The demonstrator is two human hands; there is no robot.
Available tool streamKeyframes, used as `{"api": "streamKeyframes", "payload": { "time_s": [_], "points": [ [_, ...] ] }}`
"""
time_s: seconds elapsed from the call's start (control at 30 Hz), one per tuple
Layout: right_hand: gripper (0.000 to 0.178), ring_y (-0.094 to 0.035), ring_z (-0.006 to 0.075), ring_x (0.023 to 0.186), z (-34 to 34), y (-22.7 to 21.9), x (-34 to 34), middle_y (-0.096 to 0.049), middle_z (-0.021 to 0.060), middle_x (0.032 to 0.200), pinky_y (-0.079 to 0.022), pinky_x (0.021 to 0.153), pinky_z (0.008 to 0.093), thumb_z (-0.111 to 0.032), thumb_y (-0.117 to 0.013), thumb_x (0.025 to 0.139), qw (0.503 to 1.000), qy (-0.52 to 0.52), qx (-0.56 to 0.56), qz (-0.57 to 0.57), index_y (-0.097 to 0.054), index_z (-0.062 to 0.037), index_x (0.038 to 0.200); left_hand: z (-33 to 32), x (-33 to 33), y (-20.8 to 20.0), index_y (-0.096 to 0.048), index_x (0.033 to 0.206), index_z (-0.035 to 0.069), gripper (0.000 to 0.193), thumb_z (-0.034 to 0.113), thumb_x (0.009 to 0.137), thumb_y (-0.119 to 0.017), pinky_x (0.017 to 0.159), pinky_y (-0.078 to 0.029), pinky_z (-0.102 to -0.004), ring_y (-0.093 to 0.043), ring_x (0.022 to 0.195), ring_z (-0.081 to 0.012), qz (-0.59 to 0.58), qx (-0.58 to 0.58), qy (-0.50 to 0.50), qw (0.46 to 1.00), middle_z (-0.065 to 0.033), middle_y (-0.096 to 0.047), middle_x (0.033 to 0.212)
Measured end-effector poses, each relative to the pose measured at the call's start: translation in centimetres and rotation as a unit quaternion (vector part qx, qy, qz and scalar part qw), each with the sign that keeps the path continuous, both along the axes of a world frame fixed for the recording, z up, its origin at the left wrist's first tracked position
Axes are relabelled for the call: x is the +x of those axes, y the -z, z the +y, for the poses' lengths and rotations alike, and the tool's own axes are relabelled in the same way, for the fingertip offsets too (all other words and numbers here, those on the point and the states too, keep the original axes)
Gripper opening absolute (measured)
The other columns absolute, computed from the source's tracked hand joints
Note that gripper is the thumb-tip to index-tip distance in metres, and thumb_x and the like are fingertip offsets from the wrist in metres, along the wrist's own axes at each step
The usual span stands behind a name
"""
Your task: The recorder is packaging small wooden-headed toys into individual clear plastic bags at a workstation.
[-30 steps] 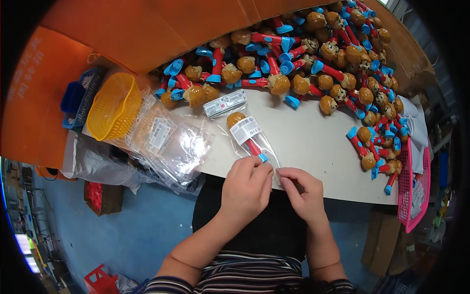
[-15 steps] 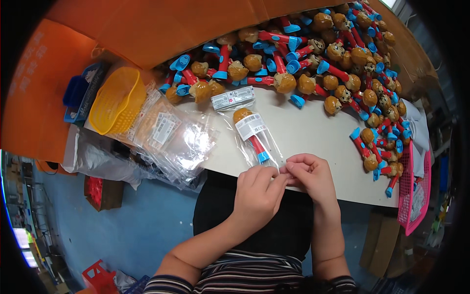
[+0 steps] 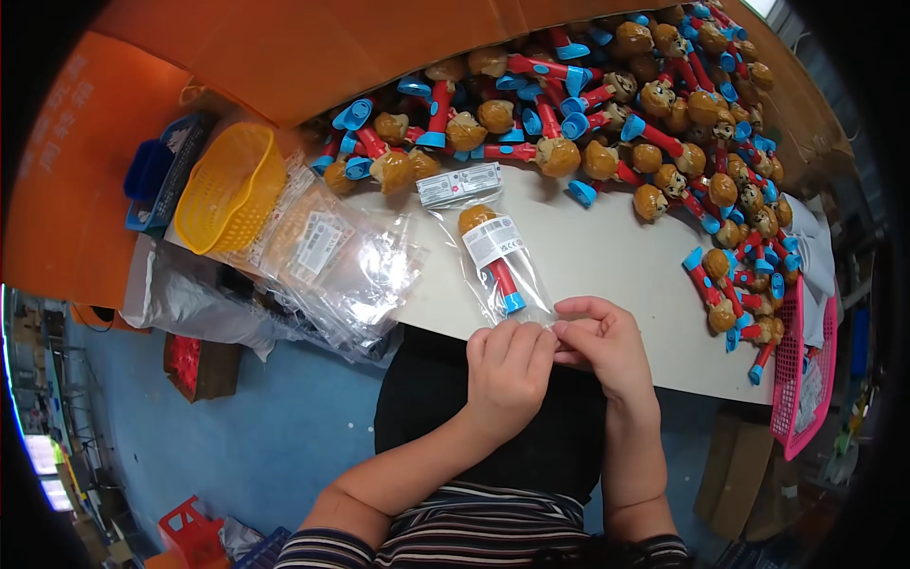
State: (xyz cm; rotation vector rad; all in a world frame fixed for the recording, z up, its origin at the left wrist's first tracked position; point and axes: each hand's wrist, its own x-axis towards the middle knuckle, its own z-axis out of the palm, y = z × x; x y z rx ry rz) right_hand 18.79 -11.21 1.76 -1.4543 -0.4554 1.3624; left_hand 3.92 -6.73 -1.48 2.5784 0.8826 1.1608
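Note:
A clear plastic bag point(image 3: 534, 283) lies flat near the table's front edge, its printed header at the far end. Inside is a toy point(image 3: 502, 276) with a round brown head, red stem and blue foot, a white label across it. My left hand point(image 3: 509, 372) has its fingers curled over the bag's near end. Close beside it, my right hand point(image 3: 609, 346) pinches the near right corner between thumb and forefinger. The fingers cover the bag's near edge.
A big heap of similar toys point(image 3: 555, 156) fills the table's back and right. Left of the bag lie a stack of flat clear bags point(image 3: 365, 275) and a yellow basket point(image 3: 204, 204). A pink basket point(image 3: 804, 408) stands at the right edge, and orange board point(image 3: 313, 57) walls the back.
The header has flattened out and tipped farther from me, and the bag lies straighter. My left hand's fingers have turned to point more forward over the bag's near end. My right hand is almost unmoved.

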Motion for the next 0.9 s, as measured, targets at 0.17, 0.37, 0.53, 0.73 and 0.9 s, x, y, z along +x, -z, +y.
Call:
{"api": "streamKeyframes", "payload": {
  "time_s": [0.17,0.37,0.53,0.73,0.9],
  "points": [
    [0.023,-0.070,0.0135,0.072,0.0,0.0,-0.2,-0.072,0.0123,0.083,-0.058,0.064,0.0209,-0.002,-0.064,0.090,1.000,0.008,0.015,0.005,-0.059,0.0058,0.111,0.1,0.0,0.4,-0.063,0.095,0.006,0.018,0.009,0.079,-0.068,0.080,-0.040,-0.0406,-0.056,0.090,-0.0260,-0.007,-0.019,0.020,1.000,-0.0068,-0.058,0.092],
    [0.011,-0.072,0.0168,0.074,0.2,1.5,0.0,-0.072,0.0157,0.084,-0.059,0.064,0.0219,0.003,-0.064,0.088,0.997,0.055,0.036,0.027,-0.057,0.0034,0.097,0.5,-0.8,0.2,-0.059,0.094,0.007,0.018,0.008,0.078,-0.068,0.084,-0.040,-0.0414,-0.055,0.091,-0.0293,-0.019,-0.055,0.059,0.997,-0.0075,-0.056,0.091],
    [0.010,-0.072,0.0181,0.074,0.7,1.3,-0.1,-0.071,0.0180,0.084,-0.059,0.065,0.0220,0.005,-0.063,0.088,0.996,0.071,0.046,0.006,-0.054,0.0023,0.090,0.8,-3.5,-1.6,-0.057,0.087,0.007,0.016,0.005,0.076,-0.070,0.086,-0.042,-0.0416,-0.055,0.090,-0.0312,-0.030,-0.128,0.121,0.984,-0.0085,-0.058,0.089],
    [0.010,-0.072,0.0180,0.073,0.6,1.9,0.1,-0.070,0.0182,0.083,-0.059,0.064,0.0221,0.005,-0.062,0.089,0.997,0.056,0.060,0.007,-0.053,0.0013,0.088,4.6,-13.1,-3.8,-0.047,0.080,0.007,0.013,0.006,0.090,-0.056,0.079,-0.040,-0.0305,-0.048,0.086,-0.0187,-0.225,-0.413,0.112,0.875,-0.0068,-0.051,0.087],
    [0.011,-0.070,0.0178,0.071,0.7,1.4,-0.1,-0.070,0.0181,0.082,-0.058,0.061,0.0227,0.003,-0.062,0.089,0.997,0.059,0.045,-0.031,-0.052,-0.0017,0.088,14.8,-20.0,-6.7,-0.051,0.091,0.005,0.019,0.020,0.103,-0.051,0.078,-0.041,-0.0273,-0.046,0.080,-0.0135,-0.351,-0.307,-0.012,0.884,-0.0025,-0.047,0.086]
  ]
}}
